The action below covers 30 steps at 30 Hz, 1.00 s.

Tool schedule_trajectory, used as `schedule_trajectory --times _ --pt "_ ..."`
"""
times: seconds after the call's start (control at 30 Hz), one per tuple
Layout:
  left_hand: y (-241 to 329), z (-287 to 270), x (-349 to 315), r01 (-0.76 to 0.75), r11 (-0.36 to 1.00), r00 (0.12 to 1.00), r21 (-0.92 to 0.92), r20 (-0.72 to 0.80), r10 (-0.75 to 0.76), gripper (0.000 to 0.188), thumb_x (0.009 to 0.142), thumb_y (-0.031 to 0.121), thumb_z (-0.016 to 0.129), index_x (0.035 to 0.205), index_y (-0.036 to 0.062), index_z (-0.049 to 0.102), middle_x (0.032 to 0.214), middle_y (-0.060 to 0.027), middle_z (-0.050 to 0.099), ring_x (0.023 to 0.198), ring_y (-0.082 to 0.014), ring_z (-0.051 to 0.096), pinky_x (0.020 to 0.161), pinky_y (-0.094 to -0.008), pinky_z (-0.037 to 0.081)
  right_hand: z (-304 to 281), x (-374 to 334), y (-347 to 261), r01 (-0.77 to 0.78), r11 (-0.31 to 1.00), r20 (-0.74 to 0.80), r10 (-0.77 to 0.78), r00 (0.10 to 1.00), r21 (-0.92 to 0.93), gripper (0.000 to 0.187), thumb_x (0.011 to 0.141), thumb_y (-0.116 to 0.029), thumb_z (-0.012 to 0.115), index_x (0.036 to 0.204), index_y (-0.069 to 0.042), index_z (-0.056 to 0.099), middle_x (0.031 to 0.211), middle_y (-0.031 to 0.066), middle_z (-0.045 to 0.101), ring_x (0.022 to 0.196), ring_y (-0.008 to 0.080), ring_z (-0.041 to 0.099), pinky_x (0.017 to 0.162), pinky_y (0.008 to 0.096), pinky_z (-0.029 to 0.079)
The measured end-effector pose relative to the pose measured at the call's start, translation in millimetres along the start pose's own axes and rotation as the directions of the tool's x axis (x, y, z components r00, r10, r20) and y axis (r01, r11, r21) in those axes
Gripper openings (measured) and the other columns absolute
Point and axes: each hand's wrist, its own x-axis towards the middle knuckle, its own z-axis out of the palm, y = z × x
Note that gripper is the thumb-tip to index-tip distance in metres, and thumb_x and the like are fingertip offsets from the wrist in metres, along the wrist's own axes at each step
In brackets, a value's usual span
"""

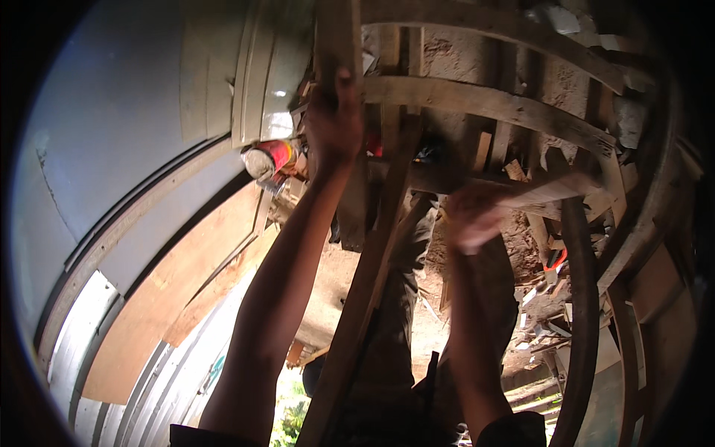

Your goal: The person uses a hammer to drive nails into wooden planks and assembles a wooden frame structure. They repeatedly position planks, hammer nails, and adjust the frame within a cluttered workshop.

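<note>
My left hand (333, 123) is wrapped around a dark wooden plank (339, 45), its thumb pointing up along the face. The plank runs lengthwise away from me, and its near end hangs below the hand. To the right, my right hand (474, 218) is blurred by motion. From it a pale flat strip (551, 191) sticks out to the right; the blur hides what kind of piece it is. Between my forearms a long wooden beam (372, 298) slants from the near edge up to a crossbar.
Curved-looking wooden rails (484, 100) cross the far side. A red tin (269, 159) with a crusted top stands left of my left hand. Grey wall panels (126, 97) and a plywood sheet (175, 290) line the left. Wood scraps (547, 316) litter the ground at right.
</note>
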Motion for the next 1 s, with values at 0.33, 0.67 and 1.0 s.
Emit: schedule_trajectory --times 0.33,0.67,1.0 --pt "-2 -7 -1 0.106 0.994 0.993 0.022 0.039 -0.107 0.069 0.091 0.062 0.044 0.1 -0.005 0.059 0.092 -0.0306 0.064 0.094 -0.0479 0.061 0.08 -0.0519 0.045 10 -15 -15 -0.379 0.902 -0.209 0.338 0.918 -0.205 0.041 0.1 -0.045 0.042 0.09 -0.006 0.053 0.069 0.003 0.053 0.05 0.0135 0.049 0.047 0.028 0.041" --pt "-5 -13 -1 0.133 0.991 0.989 0.02 0.063 -0.134 0.069 0.091 0.061 0.044 0.098 -0.0055 0.059 0.091 -0.0307 0.064 0.096 -0.0493 0.059 0.081 -0.0515 0.045 7 36 -56 -0.26 0.964 0.042 0.263 0.964 -0.065 0.043 0.099 -0.051 0.038 0.097 -0.011 0.052 0.078 0.0054 0.052 0.058 0.0154 0.045 0.052 0.0259 0.042" --pt "-15 -6 -11 0.085 0.995 0.996 -0.051 0.009 -0.085 0.067 0.091 0.06 0.047 0.096 -0.0053 0.061 0.089 -0.0297 0.064 0.092 -0.0467 0.062 0.079 -0.051 0.046 9 -2 -33 -0.545 0.657 -0.106 0.584 0.805 -0.521 0.027 0.098 -0.03 0.046 0.093 -0.006 0.055 0.064 0.0089 0.054 0.058 0.0209 0.056 0.047 0.0341 0.041"
